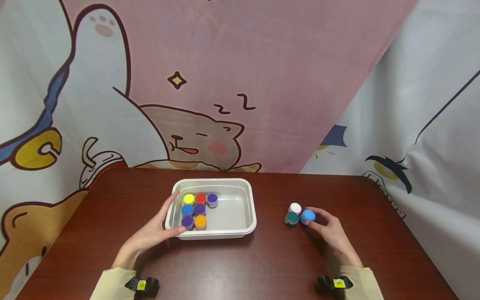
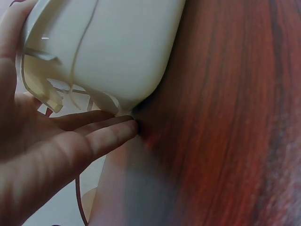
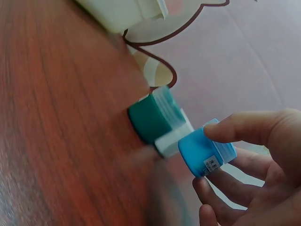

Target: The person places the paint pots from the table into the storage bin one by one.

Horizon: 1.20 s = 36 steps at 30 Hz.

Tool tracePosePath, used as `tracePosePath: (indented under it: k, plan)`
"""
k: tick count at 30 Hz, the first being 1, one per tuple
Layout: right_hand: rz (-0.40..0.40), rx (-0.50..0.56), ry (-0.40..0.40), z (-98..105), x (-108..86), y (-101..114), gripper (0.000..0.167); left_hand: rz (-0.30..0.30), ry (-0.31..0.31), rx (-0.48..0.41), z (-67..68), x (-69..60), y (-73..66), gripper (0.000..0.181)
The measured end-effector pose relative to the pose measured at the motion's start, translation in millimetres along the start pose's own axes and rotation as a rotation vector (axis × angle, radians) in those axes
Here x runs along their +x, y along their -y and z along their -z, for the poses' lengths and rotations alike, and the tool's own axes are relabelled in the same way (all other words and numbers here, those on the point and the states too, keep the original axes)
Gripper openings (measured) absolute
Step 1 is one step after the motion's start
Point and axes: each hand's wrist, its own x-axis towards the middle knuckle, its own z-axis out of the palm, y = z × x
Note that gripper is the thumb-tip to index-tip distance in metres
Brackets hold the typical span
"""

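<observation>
My left hand (image 1: 151, 232) holds the left end of a white plastic tray (image 1: 233, 210), thumb over the front rim and a finger at the left rim. In the left wrist view, other fingertips (image 2: 113, 139) touch the tray's lower outside corner. Inside the tray, at its left, stand several small paint pots: yellow (image 1: 188, 199), red (image 1: 200, 198), blue, orange (image 1: 200, 221) and purple. My right hand (image 1: 333, 235) pinches a light blue paint pot (image 3: 197, 153) between thumb and fingers. Close beside that pot stand a dark green paint pot (image 1: 291, 219) and a white one (image 1: 295, 208).
Everything sits on a dark red-brown wooden table (image 1: 232, 271). A printed cartoon cloth (image 1: 281, 83) hangs behind the table's back edge and down the sides. Between the tray and the green pot lies a stretch of bare tabletop.
</observation>
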Motion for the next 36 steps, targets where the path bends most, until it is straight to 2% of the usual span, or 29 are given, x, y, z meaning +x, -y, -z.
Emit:
tracePosePath:
  k: [9, 18, 24, 36]
  plan:
    - [0.028, -0.011, -0.011, -4, -8.1, 15, 0.051, 0.01, 0.005, -0.009, -0.3, 0.3, 1.3, 0.1]
    - [0.103, -0.026, -0.015, -13, -12.8, 29, 0.048, -0.001, 0.002, -0.01, -0.4, 1.0, 3.2, 0.1]
    - [0.181, 0.02, 0.006, -23, -14.2, 38, 0.045, -0.003, 0.0, -0.011, -0.3, 1.0, 2.9, 0.1]
    - [0.22, 0.078, 0.057, -52, -11.5, 61, 0.043, 0.005, 0.001, -0.008, -0.5, 1.3, 2.9, 0.1]
